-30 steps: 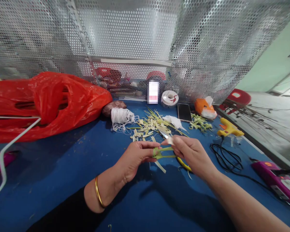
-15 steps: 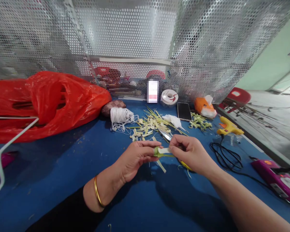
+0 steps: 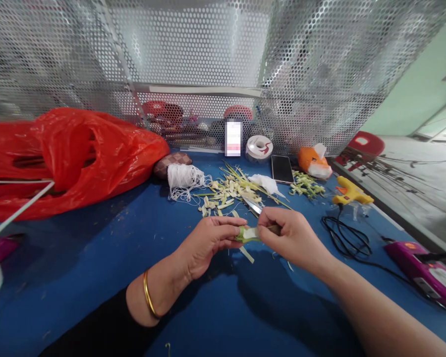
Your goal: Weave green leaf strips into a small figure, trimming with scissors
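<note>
My left hand (image 3: 211, 240) is closed on one end of a short light-green plant piece (image 3: 241, 234), gripped between thumb and fingers. A pale, whitish strip (image 3: 250, 233) lies along it, and my right hand (image 3: 286, 230) pinches the other end. Something dark brown (image 3: 274, 229) shows by the right fingers; its kind is unclear. Just behind that hand, a pointed metal blade (image 3: 252, 206) sticks out, its rear part hidden, so I cannot tell whether it is held. Beyond the hands lies a heap of pale green and yellowish plant cuttings (image 3: 232, 191).
White string spool (image 3: 186, 177), red plastic bag (image 3: 70, 158) and checked brown item (image 3: 173, 163) are at left. Farther back are a tape roll (image 3: 259, 148) and phone (image 3: 282, 169). To the right lie a tissue pack (image 3: 314, 162), yellow glue gun (image 3: 353, 191) and purple power strip (image 3: 425, 272).
My right hand has shifted slightly left along the plant piece and its fingers have turned. The yellow piece under that hand is out of sight. My left hand keeps its hold.
</note>
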Available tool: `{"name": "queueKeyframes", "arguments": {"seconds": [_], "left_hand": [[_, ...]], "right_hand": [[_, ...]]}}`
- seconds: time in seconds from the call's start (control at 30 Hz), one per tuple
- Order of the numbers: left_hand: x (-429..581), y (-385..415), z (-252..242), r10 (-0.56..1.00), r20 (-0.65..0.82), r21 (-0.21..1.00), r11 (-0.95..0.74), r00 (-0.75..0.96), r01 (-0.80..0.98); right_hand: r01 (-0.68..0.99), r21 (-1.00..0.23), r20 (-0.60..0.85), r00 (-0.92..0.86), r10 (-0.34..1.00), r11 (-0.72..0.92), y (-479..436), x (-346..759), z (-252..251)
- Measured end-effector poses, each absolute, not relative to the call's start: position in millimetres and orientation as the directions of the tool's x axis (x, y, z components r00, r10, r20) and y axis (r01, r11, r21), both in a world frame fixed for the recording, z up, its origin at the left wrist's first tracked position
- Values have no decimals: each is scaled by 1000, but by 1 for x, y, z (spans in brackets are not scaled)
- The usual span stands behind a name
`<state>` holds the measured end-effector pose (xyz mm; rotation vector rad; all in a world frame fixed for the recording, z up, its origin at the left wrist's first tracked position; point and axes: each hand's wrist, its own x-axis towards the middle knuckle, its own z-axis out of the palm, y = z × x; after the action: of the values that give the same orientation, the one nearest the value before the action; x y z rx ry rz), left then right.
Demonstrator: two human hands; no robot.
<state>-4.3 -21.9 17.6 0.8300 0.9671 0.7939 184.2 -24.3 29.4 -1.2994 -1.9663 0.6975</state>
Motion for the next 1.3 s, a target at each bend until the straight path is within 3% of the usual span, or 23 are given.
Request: {"name": "queueKeyframes", "arguments": {"seconds": [0.27,0.5,0.83,1.13,1.3], "left_hand": [[-5,-21,17,855,-386,863,468,348,-191],[-6,-20,17,837,-412,820,513,361,-252],[-5,-21,17,830,-417,807,526,372,-270],[-7,-20,14,817,-391,788,535,424,-304],[-6,-20,18,794,-452,755,583,406,-301]], "right_hand": [[525,-794,168,-293,941,306,-23,185,29],[385,-778,293,-476,829,496,-20,188,33],[521,-672,389,-356,850,526,-23,181,23],[509,-698,411,-291,864,504,-25,177,20],[484,-750,371,-256,893,451,-23,178,17]]}}
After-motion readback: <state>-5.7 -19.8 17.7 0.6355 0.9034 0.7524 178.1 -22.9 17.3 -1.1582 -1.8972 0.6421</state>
